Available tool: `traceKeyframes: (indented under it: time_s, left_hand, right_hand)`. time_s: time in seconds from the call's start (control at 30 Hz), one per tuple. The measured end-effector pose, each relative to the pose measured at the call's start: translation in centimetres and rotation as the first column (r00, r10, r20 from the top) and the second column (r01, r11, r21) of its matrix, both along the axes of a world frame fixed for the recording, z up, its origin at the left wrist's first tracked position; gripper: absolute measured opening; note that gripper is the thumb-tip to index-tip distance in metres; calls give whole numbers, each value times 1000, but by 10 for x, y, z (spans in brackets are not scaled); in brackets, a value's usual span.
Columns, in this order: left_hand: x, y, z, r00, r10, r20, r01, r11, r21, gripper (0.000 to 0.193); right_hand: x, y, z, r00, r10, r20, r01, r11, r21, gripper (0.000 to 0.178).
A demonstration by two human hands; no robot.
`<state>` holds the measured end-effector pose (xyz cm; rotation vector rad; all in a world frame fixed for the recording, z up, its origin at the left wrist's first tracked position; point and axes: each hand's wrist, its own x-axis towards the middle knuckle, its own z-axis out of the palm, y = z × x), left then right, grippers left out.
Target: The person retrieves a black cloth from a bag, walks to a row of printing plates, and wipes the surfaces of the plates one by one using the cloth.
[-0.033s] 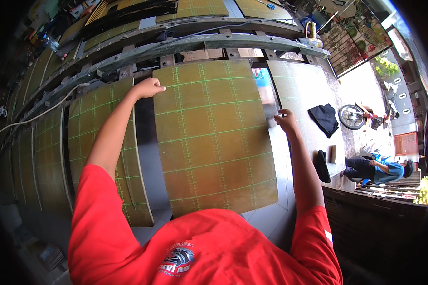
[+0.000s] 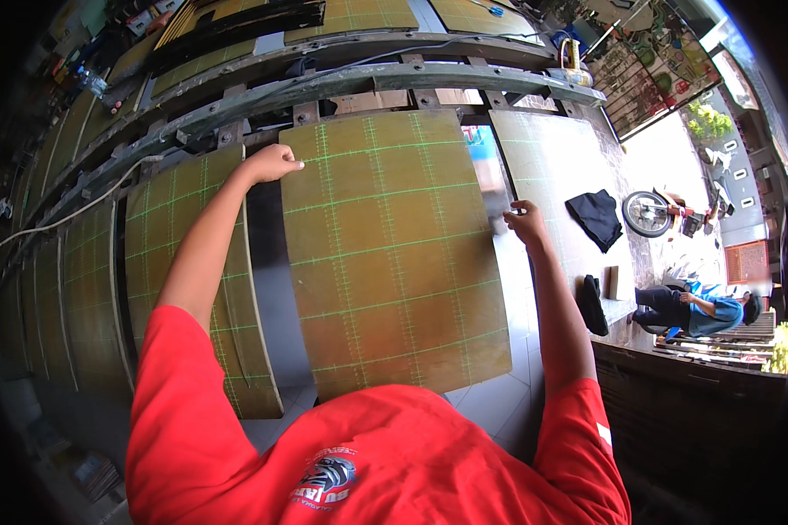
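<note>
A flat brownish-yellow board (image 2: 394,254), marked with green grid lines and rows of small ticks, lies in front of me. At its upper left edge is my left hand (image 2: 271,164), closed, with the thumb tip against or just over the edge. What its fingers hold, if anything, is hidden. My right hand (image 2: 527,223) is beside the board's right edge, over the gap, its thumb and forefinger brought together. Anything between them is too small to make out. Both arms are spread wide.
More gridded boards, one on the left (image 2: 184,262) and one on the right (image 2: 543,157), flank the middle one. Behind them runs a dark metal rail (image 2: 359,85). Dark folded cloth (image 2: 595,219) lies on the right board. Further right are a motorcycle (image 2: 665,213) and another person (image 2: 705,313).
</note>
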<state>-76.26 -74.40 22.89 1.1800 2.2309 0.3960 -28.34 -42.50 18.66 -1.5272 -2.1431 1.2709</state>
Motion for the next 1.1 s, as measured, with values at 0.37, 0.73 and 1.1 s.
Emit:
traceKeyframes:
  time_s: [0.37,0.73,1.1]
  left_hand:
    - [19,5,10,979,73,-192,-83,996,-40,46]
    - [22,11,21,993,71,-91,-79,992,-96,63]
    - [21,5,20,988,111,-110,-117,992,-49,72]
  right_hand:
    - [-1,4,3,999,-29,30,30,998,-47,44]
    - [16,0,22,912,-141,-386,-86,854,-514,15]
    - [11,7,50,877,-68,-476,-205,843,-497,16]
